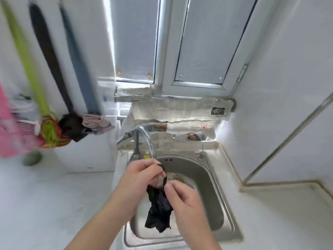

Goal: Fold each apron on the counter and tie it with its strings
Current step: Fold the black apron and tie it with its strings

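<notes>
A black apron, bunched into a small bundle, hangs in the air above the steel sink. My left hand pinches its black strap, which loops over the top of the bundle. My right hand pinches the lower end of that strap, close against the bundle's right side. On the left wall hang other tied bundles: a green and red one, a black one and a grey-pink one, each on a long strap.
A tap with a clear hose stands behind the sink. Newspaper covers the ledge under the window. A pink cloth hangs at the far left. White counter lies on both sides of the sink. A metal rod leans at right.
</notes>
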Tool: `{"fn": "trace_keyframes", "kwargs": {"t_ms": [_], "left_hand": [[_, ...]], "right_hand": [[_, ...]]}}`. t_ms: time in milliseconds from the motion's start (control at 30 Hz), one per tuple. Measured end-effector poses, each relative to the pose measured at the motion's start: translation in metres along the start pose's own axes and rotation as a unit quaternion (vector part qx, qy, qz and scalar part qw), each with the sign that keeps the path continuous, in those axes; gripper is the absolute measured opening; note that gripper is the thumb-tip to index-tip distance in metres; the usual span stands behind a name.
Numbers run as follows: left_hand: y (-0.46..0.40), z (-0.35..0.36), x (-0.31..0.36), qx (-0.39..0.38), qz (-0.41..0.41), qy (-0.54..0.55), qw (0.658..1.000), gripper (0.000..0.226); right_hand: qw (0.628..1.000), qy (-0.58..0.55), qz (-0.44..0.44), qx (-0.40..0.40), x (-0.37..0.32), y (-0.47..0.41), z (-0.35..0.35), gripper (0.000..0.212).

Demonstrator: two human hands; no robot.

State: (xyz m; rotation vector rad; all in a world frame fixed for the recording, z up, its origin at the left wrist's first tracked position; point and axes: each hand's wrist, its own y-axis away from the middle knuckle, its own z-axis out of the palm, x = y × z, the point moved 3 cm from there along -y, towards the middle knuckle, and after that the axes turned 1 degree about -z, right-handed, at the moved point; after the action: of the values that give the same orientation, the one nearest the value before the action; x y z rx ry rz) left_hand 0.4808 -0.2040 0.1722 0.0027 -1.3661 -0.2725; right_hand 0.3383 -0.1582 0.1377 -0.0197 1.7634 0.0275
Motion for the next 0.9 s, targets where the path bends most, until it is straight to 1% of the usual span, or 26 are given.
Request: {"fn": "trace_keyframes", "kwargs": {"t_ms": [67, 167, 300, 367, 467, 500, 533, 600, 667, 733, 833, 900], "left_hand": [[0.002, -0.041, 0.028, 0.014, 0.024, -0.022, 0.999, 0.013], [0.004, -0.095, 0.065, 0.054, 0.061, -0.060, 0.995, 0.015], [0.004, -0.148, 0.107, 0.091, 0.096, -0.100, 0.986, 0.020], [0.003, -0.176, 0.128, 0.100, 0.109, -0.091, 0.985, 0.019], [-0.003, -0.206, 0.153, 0.092, 0.113, -0.035, 0.989, 0.011], [-0.005, -0.215, 0.161, 0.091, 0.112, -0.019, 0.989, 0.012], [-0.008, -0.223, 0.169, 0.098, 0.111, -0.009, 0.989, 0.014], [-0.016, -0.238, 0.188, 0.133, 0.133, -0.023, 0.982, 0.009], [-0.023, -0.247, 0.207, 0.190, 0.168, -0.080, 0.964, 0.010], [-0.029, -0.251, 0.232, 0.241, 0.214, -0.136, 0.937, 0.007], [-0.041, -0.252, 0.275, 0.299, 0.299, -0.196, 0.885, 0.007], [-0.052, -0.254, 0.302, 0.344, 0.327, -0.237, 0.848, 0.007]], "right_hand": [[0.999, 0.010, -0.038, 0.009, -0.028, -0.021, 0.041, 0.011], [0.995, 0.036, -0.092, -0.020, -0.071, -0.047, 0.090, 0.015], [0.990, 0.064, -0.117, -0.042, -0.115, -0.077, 0.135, 0.013], [0.988, 0.073, -0.135, -0.032, -0.136, -0.095, 0.157, 0.016], [0.981, 0.099, -0.164, 0.016, -0.161, -0.122, 0.174, 0.019], [0.976, 0.119, -0.179, 0.030, -0.170, -0.131, 0.177, 0.019], [0.971, 0.141, -0.191, 0.037, -0.179, -0.138, 0.181, 0.018], [0.960, 0.173, -0.217, 0.043, -0.201, -0.153, 0.188, 0.015], [0.949, 0.192, -0.244, 0.056, -0.223, -0.166, 0.192, 0.013], [0.938, 0.204, -0.267, 0.081, -0.245, -0.180, 0.194, 0.012], [0.924, 0.217, -0.292, 0.121, -0.281, -0.201, 0.200, 0.013], [0.914, 0.225, -0.301, 0.152, -0.306, -0.215, 0.203, 0.016]]}}
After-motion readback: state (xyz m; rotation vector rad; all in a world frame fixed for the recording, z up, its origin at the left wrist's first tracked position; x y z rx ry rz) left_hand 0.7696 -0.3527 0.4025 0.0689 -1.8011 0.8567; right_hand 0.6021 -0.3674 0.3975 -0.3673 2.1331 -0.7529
